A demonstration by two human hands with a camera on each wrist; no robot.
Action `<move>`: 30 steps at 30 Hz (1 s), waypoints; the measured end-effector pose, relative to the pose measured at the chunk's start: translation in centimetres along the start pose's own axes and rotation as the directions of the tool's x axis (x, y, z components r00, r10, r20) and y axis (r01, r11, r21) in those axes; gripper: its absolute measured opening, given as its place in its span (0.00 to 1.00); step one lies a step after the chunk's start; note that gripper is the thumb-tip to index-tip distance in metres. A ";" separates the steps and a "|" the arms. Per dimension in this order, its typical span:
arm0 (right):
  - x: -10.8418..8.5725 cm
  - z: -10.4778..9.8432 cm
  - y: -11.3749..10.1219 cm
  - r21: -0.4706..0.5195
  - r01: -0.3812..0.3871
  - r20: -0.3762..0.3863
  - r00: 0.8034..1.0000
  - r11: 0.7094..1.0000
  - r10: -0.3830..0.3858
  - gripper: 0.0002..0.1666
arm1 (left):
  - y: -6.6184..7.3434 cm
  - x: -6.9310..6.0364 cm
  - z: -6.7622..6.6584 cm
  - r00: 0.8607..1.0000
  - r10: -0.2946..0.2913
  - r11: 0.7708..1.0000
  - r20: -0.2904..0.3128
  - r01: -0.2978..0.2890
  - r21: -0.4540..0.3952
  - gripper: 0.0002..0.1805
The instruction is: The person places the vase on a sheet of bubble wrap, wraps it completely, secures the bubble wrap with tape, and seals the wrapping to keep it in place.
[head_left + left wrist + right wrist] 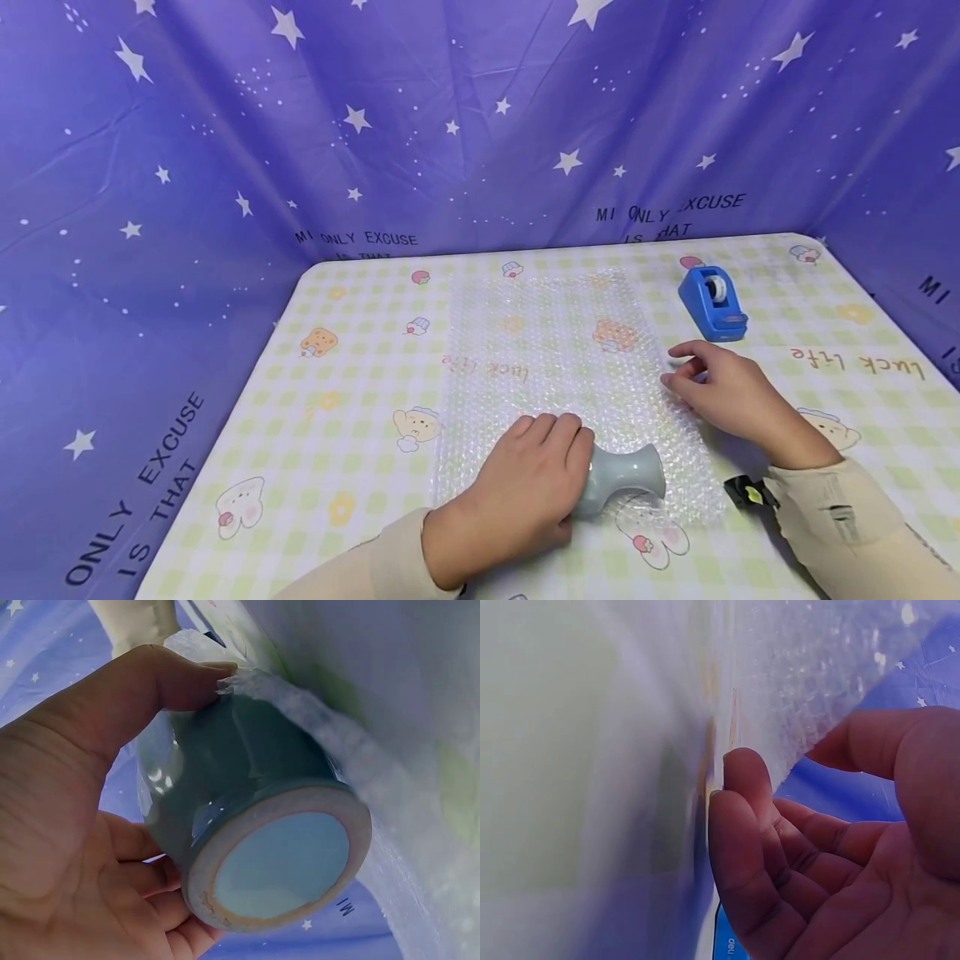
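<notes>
A glossy grey-green ceramic vase (pixel 628 475) with a narrow neck lies on its side, its mouth to the right. My left hand (pixel 525 479) grips its body from above. The left wrist view shows the round vase base (pixel 281 862), with the left thumb along the side and bubble wrap touching the thumb tip. Under the vase, a clear sheet of bubble wrap (pixel 555 358) is spread flat. My right hand (pixel 720 392) is at the sheet's right edge, fingers loosely bent. In the right wrist view, its thumb is by the wrap's edge (pixel 817 690) and nothing is pinched.
A blue tape dispenser (pixel 712 308) with a roll in it stands beyond the right hand. The checked tablecloth (pixel 360 433) covers the table, and a purple starry curtain (pixel 450 150) hangs behind it. A black strap piece (pixel 746 493) is by the right cuff.
</notes>
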State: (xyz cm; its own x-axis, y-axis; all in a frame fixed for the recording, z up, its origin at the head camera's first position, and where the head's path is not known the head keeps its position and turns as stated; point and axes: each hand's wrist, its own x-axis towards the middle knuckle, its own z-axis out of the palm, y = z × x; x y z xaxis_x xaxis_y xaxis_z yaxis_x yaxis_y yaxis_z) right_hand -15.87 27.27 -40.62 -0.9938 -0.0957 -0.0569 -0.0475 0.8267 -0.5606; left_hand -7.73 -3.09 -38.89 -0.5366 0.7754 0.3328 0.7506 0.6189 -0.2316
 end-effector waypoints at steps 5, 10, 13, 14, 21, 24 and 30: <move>0.0 0.0 0.1 -0.002 0.012 -0.006 1.000 1.000 -0.012 0.33 | -0.1 0.0 -0.1 1.000 0.009 1.000 -0.009 -0.009 -0.005 0.32; -0.1 -0.1 -0.1 -0.013 0.027 -0.023 0.999 1.000 -0.027 0.32 | -0.2 0.0 -0.1 1.000 0.016 1.000 -0.014 -0.016 -0.004 0.31; -0.1 -0.1 -0.4 -0.020 0.050 -0.054 0.997 0.999 -0.051 0.30 | -0.3 0.0 -0.1 1.000 0.017 1.000 -0.017 -0.017 -0.004 0.32; -0.2 -0.2 -0.5 -0.021 0.060 -0.066 0.996 0.998 -0.061 0.29 | -0.4 0.0 -0.1 1.000 0.015 1.000 -0.018 -0.015 -0.004 0.33; -0.9 -0.5 -1.5 -0.012 0.117 -0.149 0.982 0.993 -0.117 0.26 | -0.7 0.1 -0.1 0.999 0.018 1.000 -0.030 -0.018 -0.002 0.33; -1.4 -0.7 -2.0 -0.038 0.155 -0.173 0.972 0.987 -0.159 0.26 | -0.7 0.1 -0.1 0.999 0.024 1.000 -0.027 -0.024 -0.001 0.34; -2.6 -0.8 -3.4 -0.082 0.385 -0.194 0.899 0.919 -0.394 0.20 | -0.9 0.4 -0.3 0.999 0.033 0.999 -0.002 -0.033 0.004 0.35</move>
State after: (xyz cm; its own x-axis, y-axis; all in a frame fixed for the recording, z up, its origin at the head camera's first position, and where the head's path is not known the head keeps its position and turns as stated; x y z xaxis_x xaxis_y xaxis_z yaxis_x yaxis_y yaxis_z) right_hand -13.17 25.11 -37.90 -0.8938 -0.3037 0.3300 -0.4345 0.7688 -0.4692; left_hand -8.50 -3.39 -38.28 -0.5105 0.7952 0.3271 0.7663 0.5933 -0.2464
